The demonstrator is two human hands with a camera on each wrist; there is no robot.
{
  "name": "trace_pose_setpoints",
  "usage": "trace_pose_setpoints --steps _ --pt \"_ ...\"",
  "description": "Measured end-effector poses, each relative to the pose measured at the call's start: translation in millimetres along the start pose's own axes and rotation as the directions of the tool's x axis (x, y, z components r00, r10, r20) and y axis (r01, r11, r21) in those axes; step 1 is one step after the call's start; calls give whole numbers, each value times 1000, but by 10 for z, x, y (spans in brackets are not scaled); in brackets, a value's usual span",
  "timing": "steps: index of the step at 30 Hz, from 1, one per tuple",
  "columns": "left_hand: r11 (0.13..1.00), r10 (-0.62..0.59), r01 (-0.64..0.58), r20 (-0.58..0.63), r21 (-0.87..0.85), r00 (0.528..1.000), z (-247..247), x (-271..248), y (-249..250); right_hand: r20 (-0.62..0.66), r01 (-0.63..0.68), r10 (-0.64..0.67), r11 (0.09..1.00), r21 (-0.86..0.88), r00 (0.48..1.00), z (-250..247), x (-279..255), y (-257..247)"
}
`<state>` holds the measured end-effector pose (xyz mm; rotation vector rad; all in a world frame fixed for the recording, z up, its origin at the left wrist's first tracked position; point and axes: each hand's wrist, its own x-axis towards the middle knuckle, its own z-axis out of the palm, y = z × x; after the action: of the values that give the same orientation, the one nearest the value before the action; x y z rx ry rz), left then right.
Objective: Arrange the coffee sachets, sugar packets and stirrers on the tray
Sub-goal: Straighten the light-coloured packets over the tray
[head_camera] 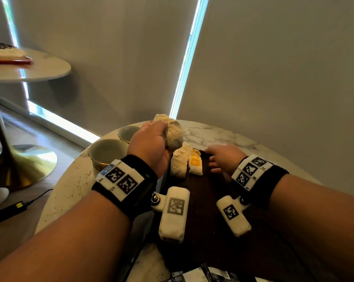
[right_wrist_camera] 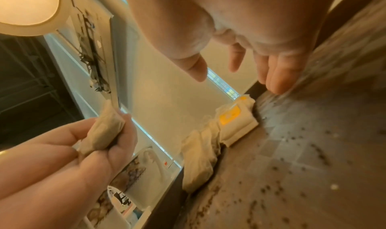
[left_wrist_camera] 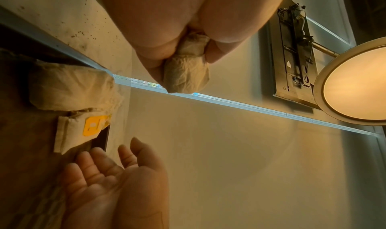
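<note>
My left hand point(head_camera: 151, 145) grips a crumpled beige paper sachet point(head_camera: 173, 133) and holds it above the far left corner of the dark wooden tray point(head_camera: 208, 210); the same sachet point(left_wrist_camera: 185, 70) sticks out of my fist in the left wrist view, and the right wrist view shows this sachet point(right_wrist_camera: 104, 126) too. Two more sachets lie on the tray's far end: a plain beige one point(head_camera: 179, 162) and one with a yellow label point(head_camera: 195, 163). My right hand point(head_camera: 223, 157) hovers open just right of them, fingers spread, palm down, holding nothing.
Two empty grey bowls point(head_camera: 109, 152) stand left of the tray on the round marble table point(head_camera: 212, 133). Printed packets point(head_camera: 200, 275) lie at the near edge. Dark crumbs speckle the tray point(right_wrist_camera: 303, 166). A second round table point(head_camera: 39, 68) stands at the left.
</note>
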<state>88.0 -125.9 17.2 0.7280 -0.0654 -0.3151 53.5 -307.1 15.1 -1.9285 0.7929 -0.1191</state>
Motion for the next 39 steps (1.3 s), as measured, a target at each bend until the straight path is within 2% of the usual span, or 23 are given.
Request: trace_pose_setpoints --steps 3,7,9,12,14,20,23,25,27,29,31,34,37,39 --pt "1000 -10 10 -3 11 1000 2 -8 -5 40 -96 90 977 188 995 49 -2 -5" --pt "1000 -12 12 -15 21 1000 -1 2 -11 152 -137 92 937 320 984 152 -40 -92" --pt "1000 -16 16 -13 14 1000 4 8 -12 152 -131 87 943 307 985 197 -29 -109" --pt "1000 -20 20 -21 17 1000 1 19 -13 54 -86 76 977 198 996 192 42 -104" --pt "999 -21 22 -32 36 999 -12 33 -14 33 -71 66 983 171 997 155 98 -94" --pt "997 -41 42 -16 69 999 -11 27 -14 151 -61 28 974 216 988 150 151 -81" --pt "995 -51 49 13 81 999 -23 13 -20 78 5 -19 984 178 997 120 130 -100" --pt "996 -48 47 11 75 999 -17 12 -26 -11 98 -97 986 135 995 56 84 -132" --pt "995 -78 79 -8 56 997 -5 5 -27 -33 206 -203 968 144 979 14 -12 -171" --pt "993 -108 108 -5 57 994 8 -1 -59 66 299 -313 940 163 948 21 -174 -210" --pt "989 -124 123 12 86 992 26 -34 -89 208 345 -348 937 54 914 73 -313 -203" --pt "989 -119 119 -11 89 993 23 -30 -99 256 358 -305 913 -195 917 77 -388 -167" --pt "991 -114 114 -8 69 993 5 3 -42 303 312 -231 916 -254 924 -78 -435 -164" --pt "989 -121 121 -9 85 993 -17 22 -33 376 343 -216 886 -311 901 -192 -468 -147"
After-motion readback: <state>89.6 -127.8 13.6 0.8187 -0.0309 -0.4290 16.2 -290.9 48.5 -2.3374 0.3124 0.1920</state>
